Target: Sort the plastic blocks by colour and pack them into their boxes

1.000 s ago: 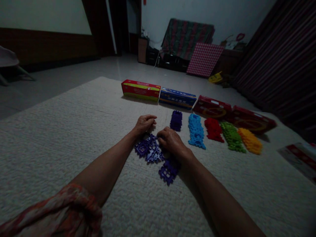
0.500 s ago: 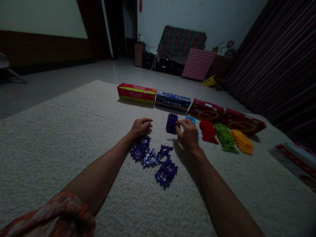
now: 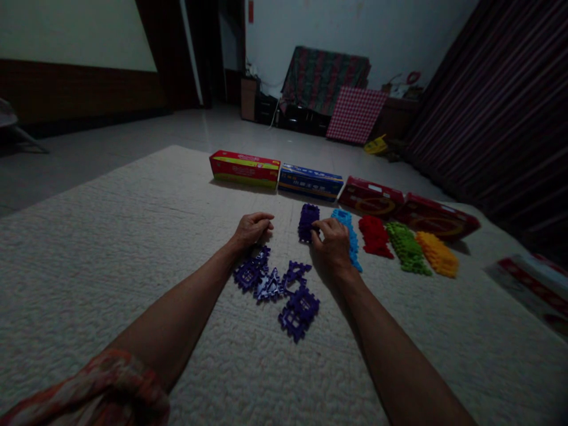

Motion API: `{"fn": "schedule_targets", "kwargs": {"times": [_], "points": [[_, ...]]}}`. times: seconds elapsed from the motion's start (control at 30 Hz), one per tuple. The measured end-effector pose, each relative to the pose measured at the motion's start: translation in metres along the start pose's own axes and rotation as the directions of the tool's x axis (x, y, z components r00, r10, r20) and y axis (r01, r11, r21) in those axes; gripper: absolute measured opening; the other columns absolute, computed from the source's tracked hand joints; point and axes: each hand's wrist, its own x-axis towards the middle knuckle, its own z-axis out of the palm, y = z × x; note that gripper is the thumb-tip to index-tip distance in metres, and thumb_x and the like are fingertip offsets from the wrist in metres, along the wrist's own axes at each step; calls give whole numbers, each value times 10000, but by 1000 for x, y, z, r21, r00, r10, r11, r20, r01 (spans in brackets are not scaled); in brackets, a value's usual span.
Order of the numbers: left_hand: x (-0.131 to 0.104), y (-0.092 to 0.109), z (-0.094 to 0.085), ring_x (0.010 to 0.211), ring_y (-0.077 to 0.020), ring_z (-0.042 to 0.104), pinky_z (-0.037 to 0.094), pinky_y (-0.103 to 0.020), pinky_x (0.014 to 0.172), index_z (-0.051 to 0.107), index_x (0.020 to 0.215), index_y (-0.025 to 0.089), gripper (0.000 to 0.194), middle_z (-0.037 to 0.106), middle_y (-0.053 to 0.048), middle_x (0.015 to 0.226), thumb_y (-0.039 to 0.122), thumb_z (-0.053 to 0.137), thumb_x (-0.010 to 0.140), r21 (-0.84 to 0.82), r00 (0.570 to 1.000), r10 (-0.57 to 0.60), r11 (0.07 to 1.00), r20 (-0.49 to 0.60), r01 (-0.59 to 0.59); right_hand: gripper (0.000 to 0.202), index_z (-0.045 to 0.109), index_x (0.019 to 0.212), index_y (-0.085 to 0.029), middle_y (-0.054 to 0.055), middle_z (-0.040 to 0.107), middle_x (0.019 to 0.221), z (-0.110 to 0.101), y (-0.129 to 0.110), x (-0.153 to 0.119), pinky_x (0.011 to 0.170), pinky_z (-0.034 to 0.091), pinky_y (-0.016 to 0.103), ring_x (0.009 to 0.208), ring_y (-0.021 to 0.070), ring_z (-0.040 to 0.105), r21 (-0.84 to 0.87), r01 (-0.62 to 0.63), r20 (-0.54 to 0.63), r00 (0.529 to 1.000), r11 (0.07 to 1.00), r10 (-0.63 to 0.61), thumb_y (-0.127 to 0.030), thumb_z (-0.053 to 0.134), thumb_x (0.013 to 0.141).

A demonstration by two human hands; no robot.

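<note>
A stack of purple plastic interlocking building pieces (image 3: 307, 221) rests on the mat ahead of me. My right hand (image 3: 332, 241) is at its right side, thumb and fingers closed on the near right edge. To the left, my left hand (image 3: 254, 229) rests on the mat with curled fingers, and no piece shows in it. Nearer to me lie loose purple pieces: a square with a window grid (image 3: 247, 273), triangles (image 3: 271, 287) and overlapping squares (image 3: 298, 313). My right hand partly covers the light blue stack (image 3: 351, 236) beyond it.
Red (image 3: 374, 235), green (image 3: 407, 248) and yellow stacks (image 3: 437, 254) stand to the right. Behind them runs a row of boxes: a red-and-yellow box (image 3: 245, 168), a blue box (image 3: 310, 181) and two dark red boxes (image 3: 371, 196). Another box (image 3: 536, 287) lies at the far right.
My right hand has moved slightly left and toward me beside the purple stack, uncovering more of the light blue stack. My left hand and the loose pieces have stayed put.
</note>
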Motion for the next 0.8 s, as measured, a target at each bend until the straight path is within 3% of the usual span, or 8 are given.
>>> {"fn": "schedule_targets", "kwargs": {"times": [0.57,0.67,0.8], "points": [[1,1,0,483,-93,589,426,-198,450,702,925,113,203,670,-13,678,151,665,729,-13,1000,-11,1000,-11,11,206,683,1044,-179,115,646,1032,-2,1,2,935,381,461,1018,292,552,1,-27,19,999,1000,27,-175,591,860],[3,0,-3,504,-88,585,438,-196,471,704,943,112,223,686,-26,699,149,664,727,-65,1000,-12,998,-21,10,180,683,1013,-189,109,654,1010,-5,-2,3,919,405,453,1002,290,565,16,19,9,1000,1000,-20,-174,582,865],[5,3,-7,532,-80,578,437,-187,490,697,946,111,218,688,-39,709,105,647,735,-144,999,-29,989,-28,25,164,689,973,-190,102,658,954,-3,-12,2,872,458,418,949,268,596,124,168,4,985,978,-170,-160,556,882]]}}
